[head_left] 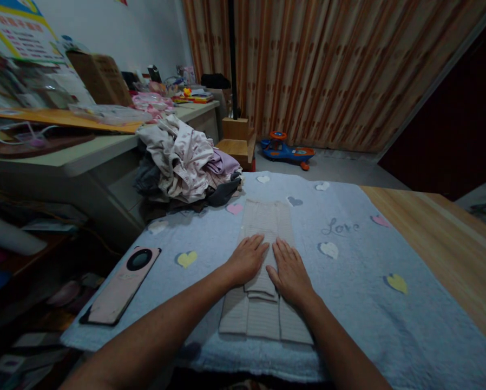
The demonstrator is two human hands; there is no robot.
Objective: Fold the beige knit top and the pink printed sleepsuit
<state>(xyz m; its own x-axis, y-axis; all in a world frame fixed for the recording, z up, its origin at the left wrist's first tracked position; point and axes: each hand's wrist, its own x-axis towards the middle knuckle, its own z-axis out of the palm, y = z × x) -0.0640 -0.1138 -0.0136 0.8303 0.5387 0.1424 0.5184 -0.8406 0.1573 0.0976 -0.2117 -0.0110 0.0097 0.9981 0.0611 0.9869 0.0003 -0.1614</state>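
Observation:
A light grey ribbed garment (263, 317) lies folded into a long strip on the blue blanket, with a narrower folded part on top along its middle. My left hand (249, 259) rests flat on the left side of that upper part, its fingers stretched out. Opposite it, my right hand (291, 271) lies flat on the right side, fingers stretched forward and thumb apart. The fingertips of both hands nearly meet over the cloth. Neither hand grips anything.
The blue blanket (360, 309) with hearts covers much of a wooden table (450, 227). A pink phone (121, 287) lies at left. Behind it is a heap of clothes (186, 157) beside a cluttered desk (76, 154). A blue ride-on toy (286, 150) stands on the floor before the curtain (324, 76).

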